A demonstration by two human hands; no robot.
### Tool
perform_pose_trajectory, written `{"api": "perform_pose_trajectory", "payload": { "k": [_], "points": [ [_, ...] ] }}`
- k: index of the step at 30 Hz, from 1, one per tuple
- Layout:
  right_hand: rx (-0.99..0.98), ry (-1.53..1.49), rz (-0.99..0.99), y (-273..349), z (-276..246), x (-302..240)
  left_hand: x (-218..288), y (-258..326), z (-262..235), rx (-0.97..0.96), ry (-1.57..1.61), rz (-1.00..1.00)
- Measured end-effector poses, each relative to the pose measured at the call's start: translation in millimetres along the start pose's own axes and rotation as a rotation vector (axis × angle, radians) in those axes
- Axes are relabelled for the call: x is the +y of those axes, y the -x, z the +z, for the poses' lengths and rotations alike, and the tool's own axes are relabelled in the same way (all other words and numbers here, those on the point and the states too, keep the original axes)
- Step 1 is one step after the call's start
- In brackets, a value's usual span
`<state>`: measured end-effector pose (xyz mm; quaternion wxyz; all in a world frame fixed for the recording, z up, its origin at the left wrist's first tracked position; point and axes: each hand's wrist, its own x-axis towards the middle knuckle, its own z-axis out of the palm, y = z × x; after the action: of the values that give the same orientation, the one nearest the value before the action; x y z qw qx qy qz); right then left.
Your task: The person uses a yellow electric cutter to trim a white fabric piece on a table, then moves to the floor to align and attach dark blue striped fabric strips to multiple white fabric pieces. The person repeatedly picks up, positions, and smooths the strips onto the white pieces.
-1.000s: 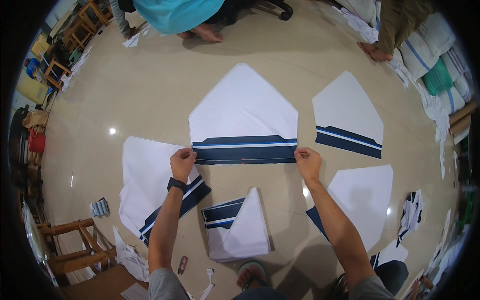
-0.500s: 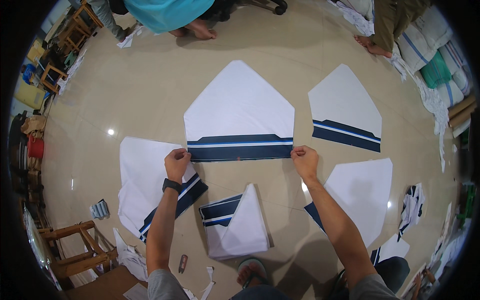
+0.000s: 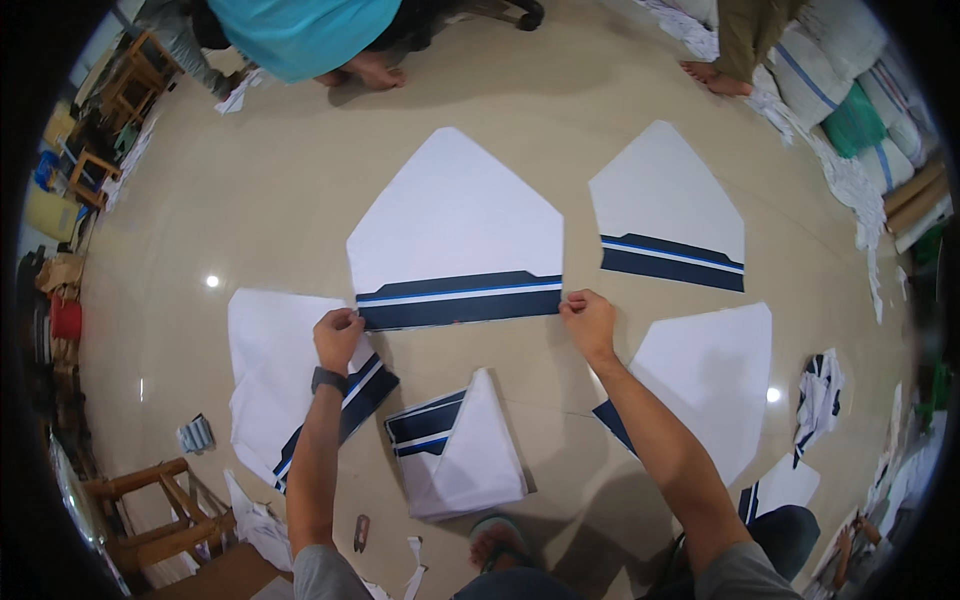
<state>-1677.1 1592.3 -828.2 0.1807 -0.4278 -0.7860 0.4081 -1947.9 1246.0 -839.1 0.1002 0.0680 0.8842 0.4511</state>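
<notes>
A white fabric panel (image 3: pixel 455 215) with a pointed top lies in front of me, a navy band with blue and white stripes along its near edge. My left hand (image 3: pixel 339 338), with a dark watch on its wrist, is closed in a pinch on the near left corner. At the near right corner my right hand (image 3: pixel 590 325) pinches the same panel. Under my left arm is a similar striped panel (image 3: pixel 270 350), partly covered. A folded panel (image 3: pixel 480 455) sits between my forearms. Beyond my right arm is another white panel (image 3: pixel 710 380).
A matching panel (image 3: pixel 670 190) lies at the far right. Near my left are a wooden stool (image 3: pixel 170 500), a small cutter (image 3: pixel 361 533) and fabric scraps (image 3: pixel 262 525). Stuffed sacks (image 3: pixel 805 80) line the right. Two people's bare feet (image 3: pixel 365 72) show at the far side.
The whole view has shifted and turned slightly, so most things sit a little farther left. Both hands keep their hold on the panel's near corners.
</notes>
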Motion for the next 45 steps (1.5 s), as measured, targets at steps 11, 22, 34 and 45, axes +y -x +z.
{"api": "perform_pose_trajectory", "payload": {
  "k": [11, 22, 34, 45],
  "points": [
    [0.086, 0.818, -0.142, -82, -471, 111, -102, -8, -57, -0.047, 0.141, -0.002],
    [0.652, 0.873, 0.613, 149, -610, 378, -62, 18, -98, -0.096, 0.021, 0.174],
    [1.031, 0.406, 0.677, 139, -623, 423, 109, 120, -95, -0.318, -0.389, 0.681],
    [1.304, 0.032, 0.049, 101, -643, 361, 258, 193, 3, -0.474, -0.237, 0.286]
  ]
}}
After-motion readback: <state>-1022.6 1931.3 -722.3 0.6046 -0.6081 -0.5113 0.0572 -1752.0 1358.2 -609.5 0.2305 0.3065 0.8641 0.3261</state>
